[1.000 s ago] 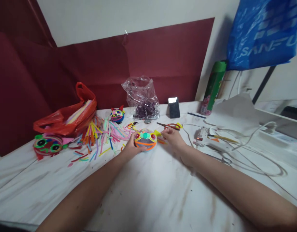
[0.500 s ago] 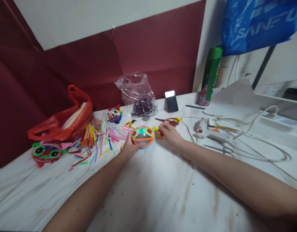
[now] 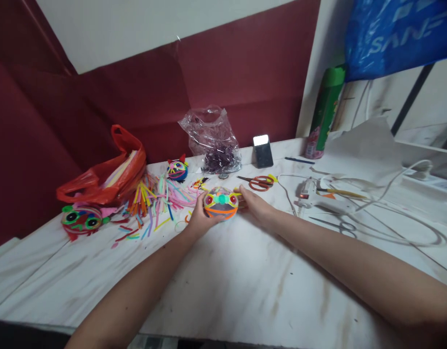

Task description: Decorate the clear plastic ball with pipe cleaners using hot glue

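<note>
A round face ornament (image 3: pixel 221 203) with red eyes, a green nose and an orange-edged mouth is held just over the marble-patterned table. My left hand (image 3: pixel 201 215) grips its left side, the thumb along the bottom. My right hand (image 3: pixel 253 206) is at its right side, beside a yellow piece that sticks out there; its fingertips are partly hidden. Orange-handled scissors (image 3: pixel 261 182) lie behind my right hand. Bundles of coloured fuzzy strips (image 3: pixel 172 196) spread out to the left of the ornament.
Two finished-looking faces (image 3: pixel 81 220) (image 3: pixel 177 169) and a red bag (image 3: pixel 117 177) are at the left. Behind stand a clear bag (image 3: pixel 221 155), a phone (image 3: pixel 263 151) and a green spray can (image 3: pixel 325 111). A glue gun (image 3: pixel 317 198), cables and dark scissors (image 3: pixel 339 225) lie right.
The view has shifted, so the table's front edge now shows. My right hand's fingers have gone from a pinch near the yellow piece to lying along the ornament's right side.
</note>
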Motion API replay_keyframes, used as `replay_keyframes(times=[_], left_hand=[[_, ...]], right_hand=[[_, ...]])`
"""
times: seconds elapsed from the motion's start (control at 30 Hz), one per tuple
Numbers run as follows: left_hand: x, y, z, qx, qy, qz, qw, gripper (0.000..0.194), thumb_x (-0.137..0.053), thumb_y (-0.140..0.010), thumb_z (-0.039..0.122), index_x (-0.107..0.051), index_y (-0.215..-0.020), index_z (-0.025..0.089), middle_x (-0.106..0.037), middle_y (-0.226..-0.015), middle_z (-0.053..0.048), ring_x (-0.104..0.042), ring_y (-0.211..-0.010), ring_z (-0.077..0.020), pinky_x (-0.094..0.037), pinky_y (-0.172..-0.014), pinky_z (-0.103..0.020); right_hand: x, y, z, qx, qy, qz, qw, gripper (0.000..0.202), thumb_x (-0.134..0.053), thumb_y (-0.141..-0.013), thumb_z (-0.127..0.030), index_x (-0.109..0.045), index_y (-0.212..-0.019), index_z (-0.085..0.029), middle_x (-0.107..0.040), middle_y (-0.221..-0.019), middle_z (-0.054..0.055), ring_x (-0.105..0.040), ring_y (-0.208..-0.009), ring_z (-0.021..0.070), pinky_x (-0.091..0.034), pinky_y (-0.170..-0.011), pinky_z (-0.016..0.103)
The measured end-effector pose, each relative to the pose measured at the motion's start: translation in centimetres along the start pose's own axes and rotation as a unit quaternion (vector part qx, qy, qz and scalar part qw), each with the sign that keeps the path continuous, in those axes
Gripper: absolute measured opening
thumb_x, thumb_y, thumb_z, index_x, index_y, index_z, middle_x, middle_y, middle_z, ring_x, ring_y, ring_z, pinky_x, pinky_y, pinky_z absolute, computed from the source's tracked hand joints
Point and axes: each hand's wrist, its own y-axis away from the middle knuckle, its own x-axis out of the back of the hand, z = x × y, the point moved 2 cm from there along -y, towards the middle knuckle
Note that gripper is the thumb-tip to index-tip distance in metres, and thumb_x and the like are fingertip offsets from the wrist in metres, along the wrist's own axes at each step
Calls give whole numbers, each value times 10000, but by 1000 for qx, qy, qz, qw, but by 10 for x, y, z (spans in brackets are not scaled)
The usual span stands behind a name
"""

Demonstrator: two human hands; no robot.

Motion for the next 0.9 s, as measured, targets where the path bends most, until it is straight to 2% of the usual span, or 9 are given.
replay_keyframes(times=[0.13, 0.27, 0.37, 0.5, 0.6, 0.67, 0.73, 0.8, 0.9], left_hand=[[-1, 5, 7, -72, -97, 32, 992, 1060, -858, -512, 288, -302, -1414, 234, -347, -1465, -140, -350, -1357, -330, -306, -1116, -459], [0, 3, 9, -49, -53, -64, 995, 1126, -875, -484, 324, -292, -1443, 234, -364, -1465, -139, -394, -1327, -341, -317, -1107, -450], [2, 2, 9, -29, 19, -63, 997, 877, -755, -666, 455, -366, -1415, 216, -455, -1418, -125, -440, -1299, -312, -334, -1096, -422], [5, 1, 9, -53, 34, 9, 998, 626, -556, -817, 546, -463, -1350, 231, -461, -1434, -82, -372, -1354, -279, -262, -1136, -398], [9, -3, 11, -71, 25, 102, 992, 542, -504, -848, 532, -484, -1297, 229, -490, -1384, -91, -425, -1299, -254, -324, -1081, -376], [15, -7, 14, -54, 2, 186, 981, 404, -529, -838, 480, -552, -1142, 215, -595, -1168, -81, -534, -1121, -219, -402, -969, -334], [21, -10, 18, -27, -20, 243, 969, 239, -549, -824, 423, -574, -924, 207, -597, -858, -24, -562, -861, -175, -437, -811, -289], [26, -14, 21, -9, -24, 260, 965, 180, -539, -824, 386, -539, -787, 210, -503, -677, 22, -498, -692, -147, -414, -690, -260], [32, -18, 21, -2, -8, 262, 965, 200, -508, -838, 379, -505, -730, 211, -453, -623, 37, -451, -636, -135, -378, -626, -243]], right_hand=[[-3, 5, -6, 29, -21, -66, 997, 477, -456, -862, -610, -649, -975, -189, -707, -991, 81, -642, -876, 207, -505, -792, 339], [1, 5, -4, -16, 1, -30, 999, 443, -506, -839, -603, -665, -875, -192, -720, -870, 61, -644, -792, 204, -514, -695, 317], [1, 4, 1, -35, -9, -25, 999, 425, -476, -861, -584, -645, -852, -195, -715, -844, 66, -649, -777, 202, -514, -680, 306], [4, 2, 4, -24, -6, 34, 999, 382, -542, -812, -570, -611, -872, -199, -698, -869, 62, -643, -754, 195, -517, -646, 306], [9, -1, 4, 8, -6, 88, 996, 304, -656, -720, -501, -563, -766, -215, -652, -744, 15, -608, -680, 167, -498, -610, 287], [13, -4, 0, 30, -5, 113, 993, 287, -707, -659, -443, -529, -703, -222, -587, -636, -25, -558, -610, 141, -471, -582, 268], [18, -6, -5, 53, -3, 130, 990, 287, -731, -617, -410, -522, -668, -220, -524, -564, -50, -499, -550, 119, -439, -555, 257], [21, -7, -12, 75, -1, 135, 988, 287, -731, -610, -414, -534, -656, -211, -507, -551, -53, -462, -527, 106, -416, -545, 255], [24, -7, -24, 104, -1, 128, 986, 286, -702, -633, -444, -547, -674, -207, -523, -584, -44, -453, -532, 101, -398, -553, 260]])
